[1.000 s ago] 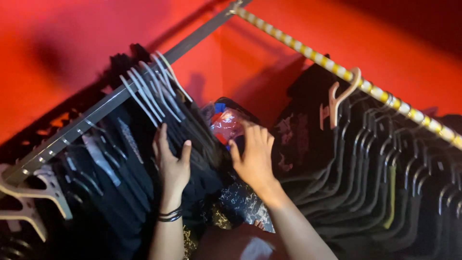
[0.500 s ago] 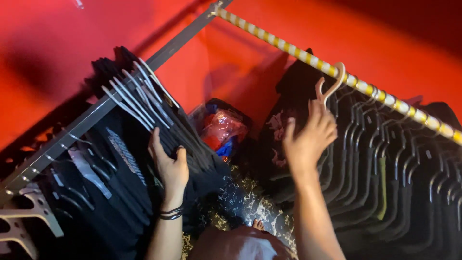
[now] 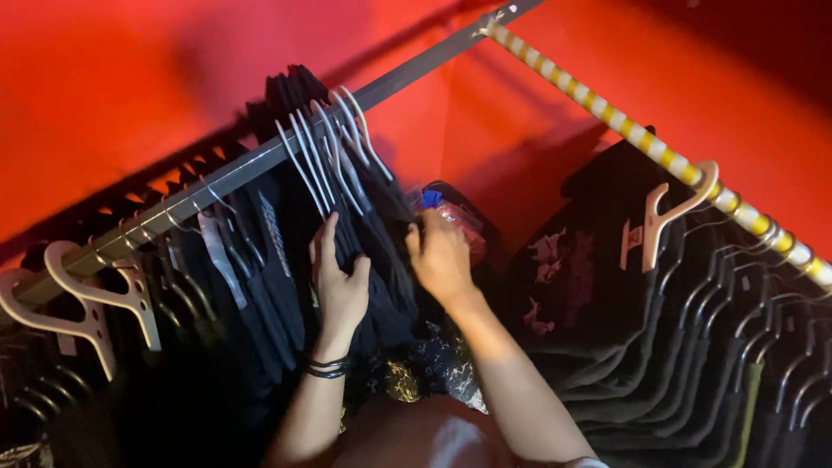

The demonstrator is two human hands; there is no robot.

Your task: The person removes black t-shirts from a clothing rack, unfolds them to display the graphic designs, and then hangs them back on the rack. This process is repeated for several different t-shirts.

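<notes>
A: What is the right hand (image 3: 442, 258) doing now?

B: It is leaving the striped rail (image 3: 659, 156), where it was reaching half a second ago, and closing its grip on the black shirts (image 3: 381, 260) hanging below the grey rail (image 3: 260, 165).

A: And the left hand (image 3: 340, 290)?

B: It is staying put just left of the right hand, fingers curled into the same shirts, under the white hangers (image 3: 334, 152). Both hands are now working one bunch.

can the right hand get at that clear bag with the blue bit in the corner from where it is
Probably yes: the right hand is already right against the clear bag, nothing between them.
</notes>
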